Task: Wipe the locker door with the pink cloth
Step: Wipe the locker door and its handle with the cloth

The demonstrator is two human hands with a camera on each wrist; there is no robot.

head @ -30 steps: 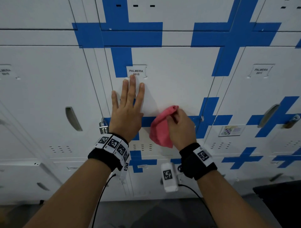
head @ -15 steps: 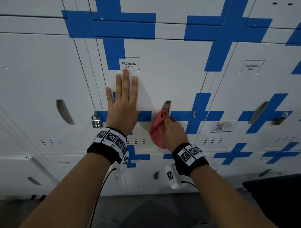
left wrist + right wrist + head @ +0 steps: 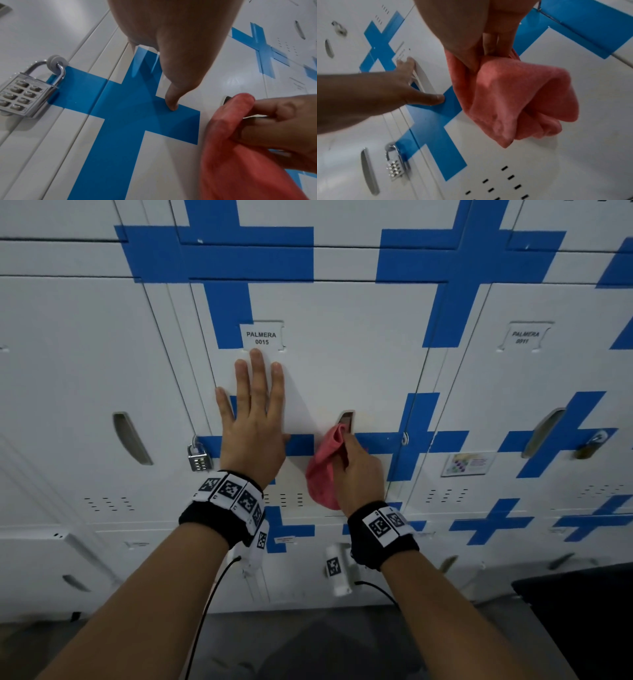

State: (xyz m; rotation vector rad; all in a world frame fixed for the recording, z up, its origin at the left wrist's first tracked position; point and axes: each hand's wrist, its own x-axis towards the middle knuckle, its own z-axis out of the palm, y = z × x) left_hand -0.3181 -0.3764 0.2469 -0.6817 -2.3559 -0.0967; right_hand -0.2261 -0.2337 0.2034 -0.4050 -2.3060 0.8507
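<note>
The white locker door (image 3: 349,364) with blue cross markings carries the label PALMERA 0015 (image 3: 261,337). My left hand (image 3: 251,419) lies flat on it with straight fingers, just under the label; its thumb (image 3: 171,104) touches the blue band. My right hand (image 3: 359,470) grips the bunched pink cloth (image 3: 323,470) and holds its top against the door at the recessed handle slot (image 3: 346,419). The cloth (image 3: 518,100) hangs in folds below the fingers; in the left wrist view the cloth (image 3: 236,148) fills the lower right.
A silver push-button padlock (image 3: 199,458) hangs on the neighbouring locker to the left. A brass padlock (image 3: 591,445) hangs on the locker to the right, beside a small coloured sticker (image 3: 467,463). Vent slots (image 3: 284,499) sit low on the door. A dark object (image 3: 582,621) stands at lower right.
My right hand has slid the pink cloth down and left from mid-door to the handle slot, uncovering the slot's top. The left hand has stayed flat under the label.
</note>
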